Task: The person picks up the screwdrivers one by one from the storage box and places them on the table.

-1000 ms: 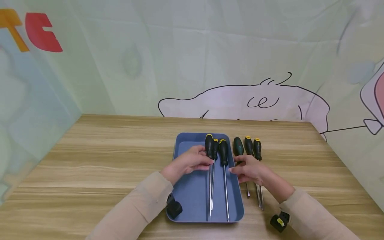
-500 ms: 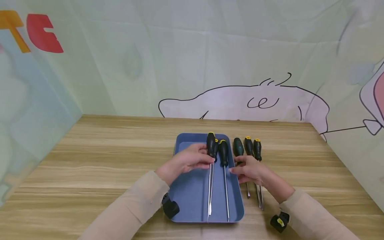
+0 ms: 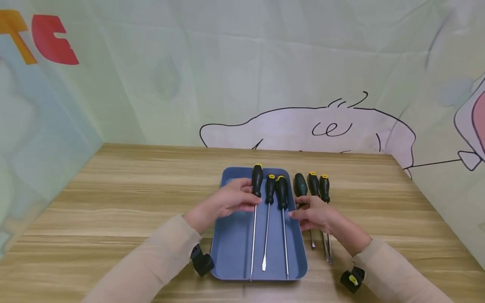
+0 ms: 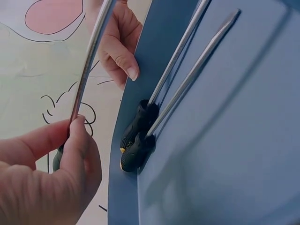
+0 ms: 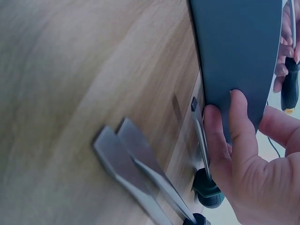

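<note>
My left hand pinches a long screwdriver with a black handle and yellow end cap, where handle meets shaft. It is raised over the blue tray, its tip near the tray's front rim. Inside the tray, two similar screwdrivers lie side by side: a flat-tipped screwdriver and, along the right wall, another screwdriver. My right hand grips the tray's right wall, thumb over the rim, fingers pressed against the outer side in the right wrist view.
Right of the tray, on the wooden table, lie a dark green-handled screwdriver and two yellow-capped screwdrivers, the middle screwdriver and the outer screwdriver. My right hand partly covers them. A printed cloth hangs behind the table.
My left hand has lifted its screwdriver and moved it left, away from the flat-tipped screwdriver it had overlapped. My right hand stays on the tray wall.
</note>
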Motion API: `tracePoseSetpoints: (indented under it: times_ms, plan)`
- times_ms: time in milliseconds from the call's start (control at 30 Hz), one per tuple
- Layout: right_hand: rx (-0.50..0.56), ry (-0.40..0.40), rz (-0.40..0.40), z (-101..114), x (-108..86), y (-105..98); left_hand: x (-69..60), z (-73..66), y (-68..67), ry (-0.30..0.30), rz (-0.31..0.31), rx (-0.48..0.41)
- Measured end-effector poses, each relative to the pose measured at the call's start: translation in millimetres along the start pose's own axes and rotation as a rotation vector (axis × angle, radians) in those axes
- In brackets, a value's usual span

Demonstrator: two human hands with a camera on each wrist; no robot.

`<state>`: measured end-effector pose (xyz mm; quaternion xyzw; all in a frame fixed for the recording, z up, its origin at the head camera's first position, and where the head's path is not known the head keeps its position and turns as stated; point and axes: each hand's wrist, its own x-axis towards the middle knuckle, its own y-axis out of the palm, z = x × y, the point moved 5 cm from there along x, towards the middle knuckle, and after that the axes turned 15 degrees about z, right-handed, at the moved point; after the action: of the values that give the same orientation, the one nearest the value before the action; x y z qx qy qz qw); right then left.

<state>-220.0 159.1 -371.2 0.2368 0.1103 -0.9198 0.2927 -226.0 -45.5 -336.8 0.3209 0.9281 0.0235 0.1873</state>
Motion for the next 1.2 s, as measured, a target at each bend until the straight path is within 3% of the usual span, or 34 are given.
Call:
tracePoseSetpoints:
  times_ms: [500, 900, 1200]
  plan:
    - [-0.021, -0.006, -0.006, 1, 0.4, 0, -22.2, -0.1, -19.8, 0.016, -0.021, 0.055]
    - [-0.014, -0.004, -0.001, 1, -0.2, 0, -39.1, -2.9, -37.9, 0.038, -0.005, 0.028]
    - [-0.016, 0.0, 0.002, 2, -1.0, 1, -49.6, 3.5, -54.9, 0.048, -0.032, 0.007]
